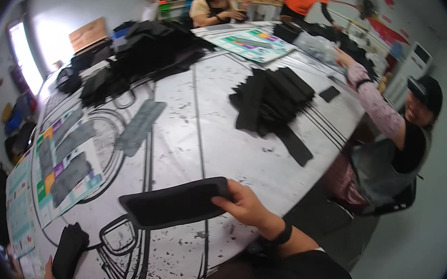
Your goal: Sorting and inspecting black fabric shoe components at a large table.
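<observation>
Status at this moment: one black padded strip [176, 204] is in hand and held above the tabletop [202, 137], clear of the surface as far as the view shows. The right hand [247, 203] grips its end at the 3 o'clock side; the fingers [234, 185] are wrapped narrow around that end, thumb below. The strip extends toward 9 o'clock and tilts slightly down at its free end.

The left hand [51, 273] shows only at the lower edge, at 7 o'clock. It lies against a second, shorter black piece [70, 251] resting on the tabletop. Whether its fingers are closed on that piece cannot be told, as the hand is mostly cut off.

Judged stock remaining:
- A stack of black strips [271, 98] lies at 1 o'clock, fanned out and apart from the held strip.
- A larger heap of black fabric [146, 49] lies at 11 o'clock.
- Grey strips [140, 126] lie at 10 o'clock, and more on a printed sheet [60, 166] at 9 o'clock.

Judged progress: with one strip in hand and both piles large, the work appears far from complete; no finished group can be told apart from the unworked stock.

A seated person [397, 141] at 3 o'clock reaches an arm toward the far side of the tabletop. Two further persons work at 12 o'clock.
</observation>
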`<state>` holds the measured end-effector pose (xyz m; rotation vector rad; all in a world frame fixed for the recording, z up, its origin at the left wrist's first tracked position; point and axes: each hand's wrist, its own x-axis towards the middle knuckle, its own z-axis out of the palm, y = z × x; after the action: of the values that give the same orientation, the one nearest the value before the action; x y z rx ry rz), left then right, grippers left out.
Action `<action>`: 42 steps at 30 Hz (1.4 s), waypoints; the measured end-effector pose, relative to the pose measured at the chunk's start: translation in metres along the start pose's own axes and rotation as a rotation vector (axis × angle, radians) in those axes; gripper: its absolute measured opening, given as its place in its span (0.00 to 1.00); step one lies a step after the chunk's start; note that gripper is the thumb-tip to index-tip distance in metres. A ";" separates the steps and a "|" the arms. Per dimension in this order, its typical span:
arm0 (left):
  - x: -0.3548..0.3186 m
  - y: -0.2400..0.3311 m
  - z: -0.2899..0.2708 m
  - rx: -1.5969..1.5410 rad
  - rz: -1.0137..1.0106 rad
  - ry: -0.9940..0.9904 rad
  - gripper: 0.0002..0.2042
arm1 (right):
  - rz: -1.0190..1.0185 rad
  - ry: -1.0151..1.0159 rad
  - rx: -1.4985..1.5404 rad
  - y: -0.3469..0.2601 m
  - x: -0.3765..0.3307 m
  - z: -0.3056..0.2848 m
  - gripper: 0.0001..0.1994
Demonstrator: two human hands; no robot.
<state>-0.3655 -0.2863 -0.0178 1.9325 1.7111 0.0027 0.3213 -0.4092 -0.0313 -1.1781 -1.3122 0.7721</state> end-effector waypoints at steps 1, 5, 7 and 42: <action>0.005 -0.012 0.002 -0.016 -0.018 -0.020 0.65 | 0.054 0.007 0.161 -0.004 0.001 0.004 0.11; -0.004 -0.017 0.006 -0.031 -0.080 -0.039 0.69 | 0.116 -0.049 0.187 0.005 0.004 0.002 0.12; -0.005 -0.001 0.007 -0.087 -0.087 -0.022 0.69 | 0.131 -0.037 0.258 0.007 0.006 0.003 0.12; -0.021 -0.010 0.020 -0.132 -0.017 0.259 0.52 | 0.333 0.018 0.101 0.023 0.005 -0.003 0.14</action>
<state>-0.3712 -0.3127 -0.0310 1.8842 1.8406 0.3649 0.3296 -0.3987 -0.0509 -1.3358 -1.0608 1.0527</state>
